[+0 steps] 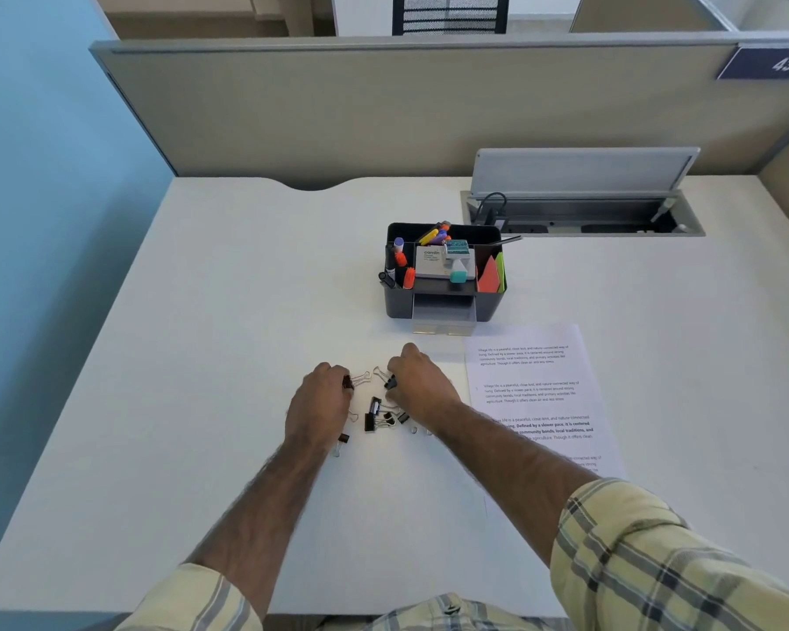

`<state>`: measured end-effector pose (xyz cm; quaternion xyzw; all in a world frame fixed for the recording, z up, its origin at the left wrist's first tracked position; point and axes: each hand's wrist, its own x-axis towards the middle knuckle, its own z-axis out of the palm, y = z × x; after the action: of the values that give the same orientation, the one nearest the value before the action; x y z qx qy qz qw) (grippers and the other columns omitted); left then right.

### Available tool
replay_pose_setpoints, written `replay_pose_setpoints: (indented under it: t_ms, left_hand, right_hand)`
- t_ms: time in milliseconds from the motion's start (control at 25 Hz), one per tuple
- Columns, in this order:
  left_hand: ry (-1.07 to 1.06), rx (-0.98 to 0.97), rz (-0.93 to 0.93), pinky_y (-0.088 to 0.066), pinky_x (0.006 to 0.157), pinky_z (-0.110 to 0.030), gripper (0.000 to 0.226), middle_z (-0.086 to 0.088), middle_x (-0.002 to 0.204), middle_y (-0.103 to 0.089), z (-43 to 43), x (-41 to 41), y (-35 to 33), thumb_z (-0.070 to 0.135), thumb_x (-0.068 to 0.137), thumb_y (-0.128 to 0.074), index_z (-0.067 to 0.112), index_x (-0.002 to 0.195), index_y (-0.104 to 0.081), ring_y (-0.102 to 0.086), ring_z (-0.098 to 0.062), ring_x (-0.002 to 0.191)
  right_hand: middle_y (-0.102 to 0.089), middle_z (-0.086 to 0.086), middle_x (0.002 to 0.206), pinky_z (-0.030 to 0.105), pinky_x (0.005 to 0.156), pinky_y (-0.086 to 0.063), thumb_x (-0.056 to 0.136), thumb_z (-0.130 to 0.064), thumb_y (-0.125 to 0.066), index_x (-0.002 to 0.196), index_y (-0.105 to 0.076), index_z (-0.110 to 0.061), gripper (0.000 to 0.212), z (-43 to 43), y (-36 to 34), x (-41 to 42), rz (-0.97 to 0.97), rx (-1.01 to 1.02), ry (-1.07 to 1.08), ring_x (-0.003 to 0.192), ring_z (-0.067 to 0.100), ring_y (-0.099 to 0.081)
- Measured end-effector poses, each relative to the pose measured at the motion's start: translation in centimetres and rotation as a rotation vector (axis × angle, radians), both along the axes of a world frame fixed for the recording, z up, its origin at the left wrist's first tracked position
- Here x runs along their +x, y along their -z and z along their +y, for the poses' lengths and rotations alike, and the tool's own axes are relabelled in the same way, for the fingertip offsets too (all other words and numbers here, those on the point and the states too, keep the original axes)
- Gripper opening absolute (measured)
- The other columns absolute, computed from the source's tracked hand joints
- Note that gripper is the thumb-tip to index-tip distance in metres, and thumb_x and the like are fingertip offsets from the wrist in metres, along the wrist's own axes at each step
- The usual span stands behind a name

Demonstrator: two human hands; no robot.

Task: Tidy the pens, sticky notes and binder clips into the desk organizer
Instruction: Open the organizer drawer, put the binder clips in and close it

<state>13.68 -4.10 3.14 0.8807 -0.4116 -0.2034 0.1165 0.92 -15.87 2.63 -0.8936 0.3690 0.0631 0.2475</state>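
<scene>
The left forearm [265, 494] and right forearm [511, 457] reach forward, bare below rolled sleeves, and draw toward each other. The left grip [322, 403] lies knuckles up, fingers curled down and inward, pinching a black binder clip [348, 383] at the fingertips. The right grip [422, 384], near it, is also knuckles up, its fingers curled round a second clip [390, 383].

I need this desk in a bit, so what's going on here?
A person is collecting binder clips off the desk. The left hand pinches a binder clip, the right hand pinches a second clip, and loose clips lie between them. The organizer beyond already holds pens and sticky notes, with its drawer pulled out.
</scene>
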Motion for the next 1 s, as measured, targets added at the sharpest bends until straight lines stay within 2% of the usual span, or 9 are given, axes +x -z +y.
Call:
replay_pose_setpoints:
  t_ms: [120,240,360,520,680,840,920,1000]
  left_hand:
    - [-0.045,-0.089,-0.042,-0.049,0.08,-0.038,0.021,-0.003,0.107,-0.062,0.1,-0.2,-0.5,0.021,0.097,-0.058,0.019,0.116,-0.066,-0.061,-0.028,0.097]
    - [-0.036,-0.215,-0.093,-0.052,0.08,-0.039,0.024,-0.002,0.106,-0.064,-0.7,-0.8,-2.0,0.023,0.096,-0.063,0.02,0.12,-0.066,-0.064,-0.026,0.09]
    - [0.001,-0.343,-0.102,-0.054,0.076,-0.04,0.025,0.0,0.102,-0.064,-2.8,-1.7,-4.0,0.025,0.096,-0.065,0.021,0.121,-0.066,-0.064,-0.023,0.084]
    - [0.089,-0.39,-0.067,-0.055,0.076,-0.036,0.032,0.002,0.105,-0.064,-6.7,-3.3,-5.8,0.027,0.097,-0.062,0.022,0.129,-0.062,-0.064,-0.02,0.088]
    - [0.167,-0.33,-0.05,-0.056,0.082,-0.036,0.037,0.001,0.116,-0.065,-10.3,-4.9,-6.0,0.026,0.098,-0.06,0.021,0.135,-0.058,-0.064,-0.019,0.099]
    - [0.116,-0.343,0.027,-0.057,0.088,-0.04,0.048,0.0,0.126,-0.066,-11.0,-5.5,-5.7,0.027,0.098,-0.06,0.021,0.145,-0.049,-0.065,-0.019,0.108]
    - [0.066,-0.409,0.026,-0.057,0.084,-0.039,0.041,0.001,0.122,-0.066,-10.0,-5.2,-5.4,0.025,0.099,-0.057,0.022,0.14,-0.052,-0.065,-0.017,0.102]
    - [0.005,-0.458,0.033,-0.054,0.078,-0.035,0.034,0.006,0.108,-0.063,-8.3,-4.6,-4.7,0.025,0.099,-0.056,0.024,0.133,-0.057,-0.061,-0.014,0.091]
  right_hand:
    - [-0.046,0.01,0.113,0.038,0.073,-0.052,0.09,-0.013,-0.068,0.109,-0.063,-0.003,0.022,-0.2,-0.1,0.1,0.002,0.022,0.038,0.095,0.025,-0.055]
    - [-0.046,0.01,0.112,0.036,0.067,-0.048,0.091,-0.012,-0.064,0.108,-0.062,-0.005,0.018,0.3,-0.4,0.1,-0.03,-0.018,0.042,0.091,0.025,-0.056]
    - [-0.047,0.007,0.113,0.038,0.067,-0.052,0.089,-0.006,-0.059,0.112,-0.06,-0.008,0.023,0.8,-0.9,-0.2,-0.096,-0.046,0.017,0.091,0.026,-0.057]
    - [-0.051,0.003,0.104,0.031,0.056,-0.041,0.087,-0.006,-0.058,0.11,-0.059,-0.01,0.024,1.6,-1.8,-2.4,-0.205,-0.115,-0.001,0.085,0.022,-0.054]
    - [-0.055,-0.001,0.111,0.031,0.064,-0.05,0.088,-0.011,-0.06,0.122,-0.062,-0.016,0.034,1.2,-3.2,-6.2,-0.257,-0.136,0.067,0.092,0.019,-0.057]
    - [-0.055,-0.004,0.118,0.026,0.074,-0.054,0.092,-0.016,-0.065,0.129,-0.062,-0.019,0.038,-1.5,-5.2,-8.2,-0.312,-0.158,0.212,0.092,0.011,-0.059]
    - [-0.056,-0.003,0.12,0.026,0.075,-0.052,0.093,-0.017,-0.066,0.13,-0.061,-0.018,0.038,-3.5,-6.1,-8.1,-0.335,-0.195,0.292,0.096,0.013,-0.06]
    - [-0.056,0.0,0.124,0.029,0.082,-0.054,0.093,-0.016,-0.066,0.132,-0.061,-0.015,0.039,-5.3,-6.8,-7.3,-0.343,-0.226,0.332,0.106,0.016,-0.059]
